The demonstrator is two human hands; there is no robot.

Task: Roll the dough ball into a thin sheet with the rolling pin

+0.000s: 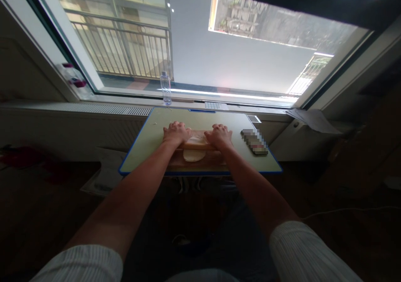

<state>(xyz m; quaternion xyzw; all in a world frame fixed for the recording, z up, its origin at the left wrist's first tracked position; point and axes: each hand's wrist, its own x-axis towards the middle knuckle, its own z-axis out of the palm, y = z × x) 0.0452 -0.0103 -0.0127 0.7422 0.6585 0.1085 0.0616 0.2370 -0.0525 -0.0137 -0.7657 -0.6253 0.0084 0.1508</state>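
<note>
Dough (194,156) on the wooden board (214,160), a pale flat sheet with a rounded near edge, bulging toward the body from under the pin (199,146). Rolling out in hand, by the look of it, and only part-way along at a guess. Calls next, as a judgement, for level pressure on both ends of the pin and a straight stroke, so as to thin evenly without skewing.

Lies between left hand (176,132) and right hand (219,135), with the near part closer to the body than both and clear of the fingers; on the far side of the pin, close to the thumbs, too small to tell if touching. At either end of the pin, both hands with knuckles up and fingers bent toward the window (131,94). Cannot tell whether wrapped round the wood or only pressing from above, with palms hidden.

Under the board, a green table (140,148) with a blue rim. Near its right side, apart from the right hand, a phone (255,142), masked in blocks. Beyond, on the sill (188,103), an upright bottle (165,90); loose papers (316,120) off to the right. Farthest, outside, a railing (122,48) in bright light.
</note>
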